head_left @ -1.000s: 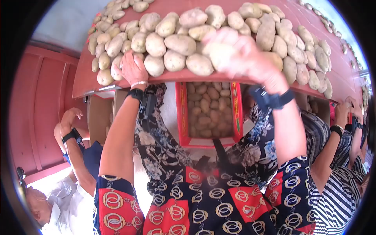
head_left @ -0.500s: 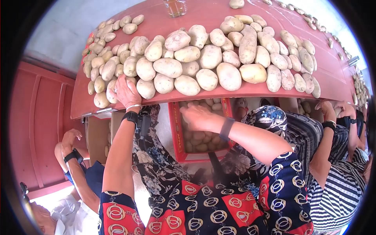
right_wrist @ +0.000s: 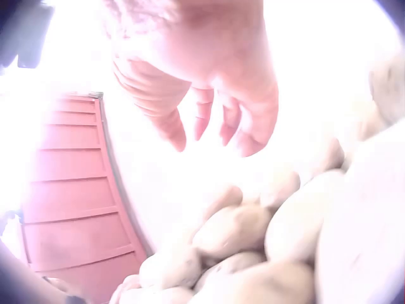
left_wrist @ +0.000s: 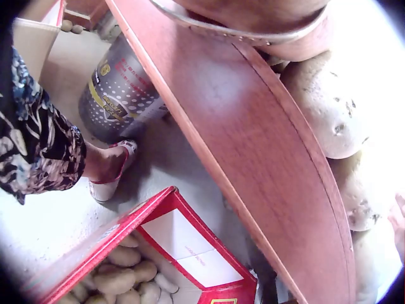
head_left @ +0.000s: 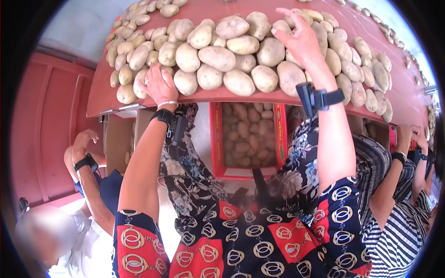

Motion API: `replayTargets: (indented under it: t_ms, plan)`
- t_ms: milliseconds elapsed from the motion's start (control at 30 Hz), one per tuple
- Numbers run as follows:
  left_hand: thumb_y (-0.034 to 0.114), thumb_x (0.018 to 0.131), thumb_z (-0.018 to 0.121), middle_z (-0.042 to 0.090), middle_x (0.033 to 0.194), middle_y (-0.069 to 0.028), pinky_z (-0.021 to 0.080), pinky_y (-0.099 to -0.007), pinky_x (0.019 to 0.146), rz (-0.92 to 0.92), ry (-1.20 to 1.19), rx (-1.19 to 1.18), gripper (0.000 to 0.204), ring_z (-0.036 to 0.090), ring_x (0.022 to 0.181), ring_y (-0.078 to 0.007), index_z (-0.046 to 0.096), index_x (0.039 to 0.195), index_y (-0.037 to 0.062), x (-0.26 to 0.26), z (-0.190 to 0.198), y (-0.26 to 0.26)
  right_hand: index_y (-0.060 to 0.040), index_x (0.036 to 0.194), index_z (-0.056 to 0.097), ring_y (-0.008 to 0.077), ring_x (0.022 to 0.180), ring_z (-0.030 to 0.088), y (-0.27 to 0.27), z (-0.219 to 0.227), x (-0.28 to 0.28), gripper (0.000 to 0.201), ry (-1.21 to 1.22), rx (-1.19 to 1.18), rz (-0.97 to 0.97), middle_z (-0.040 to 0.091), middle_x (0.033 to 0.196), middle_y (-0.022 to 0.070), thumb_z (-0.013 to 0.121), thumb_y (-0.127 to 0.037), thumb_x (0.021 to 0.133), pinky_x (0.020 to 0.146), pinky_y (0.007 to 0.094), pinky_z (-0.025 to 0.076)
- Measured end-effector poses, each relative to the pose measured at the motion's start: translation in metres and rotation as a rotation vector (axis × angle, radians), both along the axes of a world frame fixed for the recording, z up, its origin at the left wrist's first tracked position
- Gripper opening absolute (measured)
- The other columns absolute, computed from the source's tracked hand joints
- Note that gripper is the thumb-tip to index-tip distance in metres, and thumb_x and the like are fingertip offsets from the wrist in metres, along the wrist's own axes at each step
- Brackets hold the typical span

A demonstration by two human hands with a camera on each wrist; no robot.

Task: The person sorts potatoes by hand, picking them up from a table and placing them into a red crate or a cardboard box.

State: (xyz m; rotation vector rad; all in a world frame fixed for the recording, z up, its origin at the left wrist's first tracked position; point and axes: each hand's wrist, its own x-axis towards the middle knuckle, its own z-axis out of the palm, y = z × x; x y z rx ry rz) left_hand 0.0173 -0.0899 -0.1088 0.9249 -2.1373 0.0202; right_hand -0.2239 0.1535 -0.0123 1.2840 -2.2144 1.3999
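Note:
A long pile of potatoes (head_left: 217, 58) lies along the front of the red table (head_left: 208, 97). My right hand (head_left: 303, 44) hovers over the right half of the pile, thumb and fingers spread. In the right wrist view its fingers (right_wrist: 171, 130) hang above potatoes (right_wrist: 231, 231), with nothing between them. My left hand (head_left: 161, 84) rests at the table's front edge, its fingers against potatoes at the left end of the front row. Below the edge, between the knees, stands a red box (head_left: 216, 139) holding many potatoes.
A brown carton (head_left: 118, 139) stands under the table at left. A person in white sits on the left; a person in a striped top (head_left: 394, 227) sits on the right. A dark grey bucket (left_wrist: 117, 95) stands on the floor beneath the table.
My right hand was over the pile, then down over the red box, and is now back above the potatoes, fingers spread. My left hand has stayed at the edge.

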Motion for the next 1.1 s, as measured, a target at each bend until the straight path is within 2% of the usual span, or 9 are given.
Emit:
replayTargets:
  t_ms: [100,167,433,467,767,933,967,1033,1100]
  plan:
    - [0.027,0.087,0.038,0.057,0.114,-0.008,0.009,-0.0586,0.102,-0.026,0.027,-0.004,0.033,0.05,0.11,-0.0265,0.053,0.112,0.0108,-0.001,-0.001,-0.003,-0.0178,0.13,0.046,0.0253,0.114,0.049,-0.006,-0.014,-0.02,0.055,-0.017,0.17,-0.017,0.041,0.134,0.0181,0.063,-0.026,0.079,0.097,0.0352,0.038]
    - [0.027,0.086,0.038,0.057,0.114,-0.0082,0.01,-0.0586,0.102,-0.004,0.004,-0.003,0.033,0.05,0.11,-0.0269,0.053,0.112,0.0106,-0.002,-0.001,-0.003,-0.0182,0.132,0.043,0.0315,0.124,0.039,-0.011,-0.017,-0.015,0.057,-0.024,0.263,-0.047,0.043,0.131,0.0204,0.062,-0.023,0.079,0.104,0.0381,0.031]
    - [0.028,0.085,0.039,0.057,0.114,-0.0089,0.008,-0.0583,0.103,0.001,0.011,0.041,0.035,0.049,0.111,-0.0267,0.054,0.111,0.0102,-0.003,0.003,0.002,-0.0159,0.124,0.048,0.0337,0.111,0.05,-0.023,-0.027,-0.036,0.053,-0.042,0.475,-0.027,0.054,0.114,0.0199,0.066,-0.019,0.075,0.095,0.0395,0.039]
    - [0.028,0.085,0.039,0.057,0.113,-0.0087,0.008,-0.0583,0.103,-0.01,0.012,0.04,0.035,0.049,0.111,-0.0266,0.054,0.11,0.0103,-0.003,0.003,0.002,-0.0144,0.117,0.053,0.0336,0.102,0.055,-0.023,-0.025,-0.037,0.047,-0.1,0.46,-0.058,0.06,0.103,0.0163,0.069,-0.021,0.074,0.09,0.0403,0.042]
    - [0.027,0.085,0.04,0.058,0.112,-0.0074,0.01,-0.0577,0.102,0.004,0.011,0.014,0.033,0.051,0.108,-0.0263,0.055,0.11,0.0115,-0.003,0.004,0.0,-0.0102,0.116,0.052,0.0258,0.094,0.058,-0.01,-0.006,-0.021,0.041,-0.16,0.067,-0.081,0.061,0.101,0.0128,0.063,-0.02,0.078,0.081,0.0347,0.045]
    - [0.026,0.085,0.04,0.057,0.113,-0.0074,0.01,-0.0573,0.104,0.0,0.017,0.001,0.033,0.05,0.109,-0.0262,0.054,0.111,0.0117,-0.002,0.0,-0.001,-0.0076,0.115,0.051,0.0209,0.09,0.059,0.002,0.003,-0.004,0.037,-0.697,-0.232,0.353,0.061,0.099,0.0106,0.06,-0.019,0.081,0.076,0.0312,0.047]
    - [0.026,0.085,0.04,0.057,0.113,-0.0074,0.01,-0.0573,0.104,0.0,0.023,-0.005,0.033,0.05,0.109,-0.0262,0.054,0.111,0.0117,-0.001,0.001,0.0,-0.0092,0.108,0.059,0.0122,0.079,0.062,0.006,0.004,0.008,0.033,-0.868,-0.181,0.465,0.063,0.093,0.0035,0.066,-0.025,0.08,0.066,0.0258,0.048]
    - [0.026,0.085,0.041,0.057,0.114,-0.0072,0.01,-0.0574,0.104,0.011,-0.002,-0.002,0.032,0.049,0.111,-0.0263,0.054,0.111,0.0118,-0.001,0.002,0.002,-0.0083,0.107,0.06,0.0051,0.073,0.059,0.007,0.007,0.04,0.03,-0.775,-0.034,0.641,0.062,0.09,-0.0014,0.063,-0.026,0.083,0.061,0.019,0.045]
    - [0.025,0.085,0.042,0.056,0.113,-0.0072,0.01,-0.058,0.104,-0.01,0.012,-0.01,0.032,0.049,0.111,-0.0264,0.053,0.112,0.0115,0.0,0.001,-0.001,-0.0064,0.1,0.062,0.0168,0.075,0.062,0.006,0.002,0.074,0.027,-0.755,0.165,0.765,0.064,0.092,0.0024,0.065,-0.021,0.078,0.066,0.0262,0.048]
